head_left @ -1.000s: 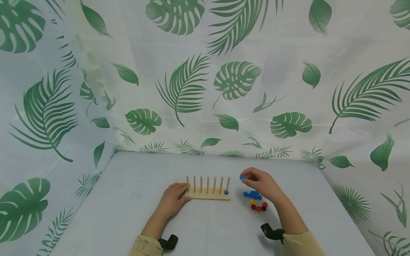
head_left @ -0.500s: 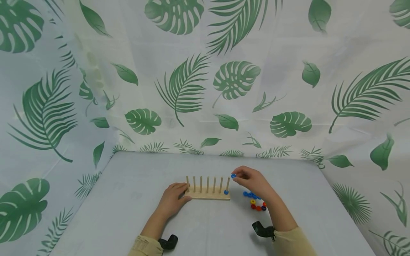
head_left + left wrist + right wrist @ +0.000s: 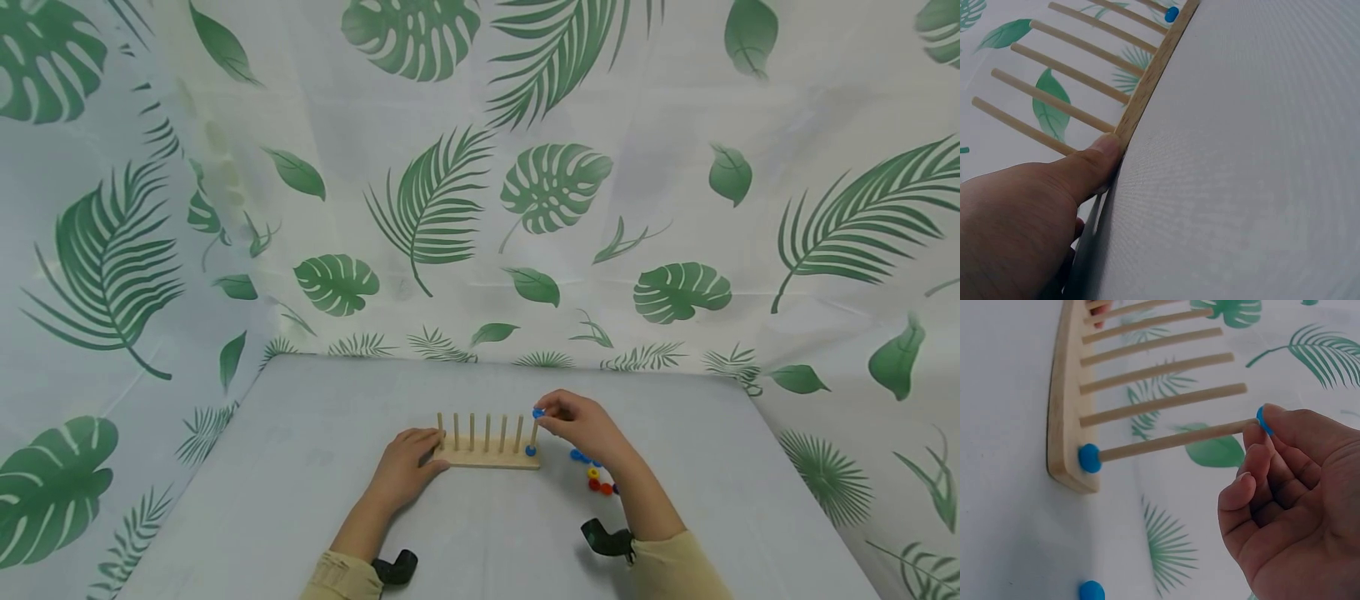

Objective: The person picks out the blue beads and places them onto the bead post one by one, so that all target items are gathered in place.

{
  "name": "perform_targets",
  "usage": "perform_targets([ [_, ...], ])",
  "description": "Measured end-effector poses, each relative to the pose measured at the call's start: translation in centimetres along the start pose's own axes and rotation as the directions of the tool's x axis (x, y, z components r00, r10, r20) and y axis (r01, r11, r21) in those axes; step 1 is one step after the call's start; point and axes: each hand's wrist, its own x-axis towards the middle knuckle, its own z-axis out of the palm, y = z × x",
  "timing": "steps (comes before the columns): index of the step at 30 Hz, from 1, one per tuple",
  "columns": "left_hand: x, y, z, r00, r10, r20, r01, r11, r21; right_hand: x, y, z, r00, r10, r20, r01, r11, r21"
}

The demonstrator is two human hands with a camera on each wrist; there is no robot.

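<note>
A wooden peg board [image 3: 487,460] with a row of upright pegs stands on the table. My left hand [image 3: 405,468] grips its left end, thumb along the front edge [image 3: 1141,94] and fingers behind. One blue bead [image 3: 531,451] sits at the foot of the rightmost peg, also visible in the right wrist view as a blue bead [image 3: 1090,458]. Between thumb and forefinger my right hand [image 3: 587,423] pinches another blue bead [image 3: 1263,420], at the top of that same peg. Whether the peg tip is inside its hole is hidden by the fingers.
Right of the board lie several loose blue beads [image 3: 577,455], partly covered by my right forearm. Nearer to me are a yellow bead [image 3: 593,472], a red bead [image 3: 594,484] and others. A leaf-patterned curtain [image 3: 480,208] closes off the table's back and sides.
My right hand has moved left with the blue bead, from beyond the board's right end to the top of the rightmost peg. The left hand and board have stayed in place.
</note>
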Motion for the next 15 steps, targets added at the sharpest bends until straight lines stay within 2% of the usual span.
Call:
perform_targets([
  [15,0.11,-0.07,0.10,1.000,0.000,0.001,0.000,1.000,0.013,0.14,0.85,0.77,1.000,0.012,-0.028,-0.012,1.000,0.003],
])
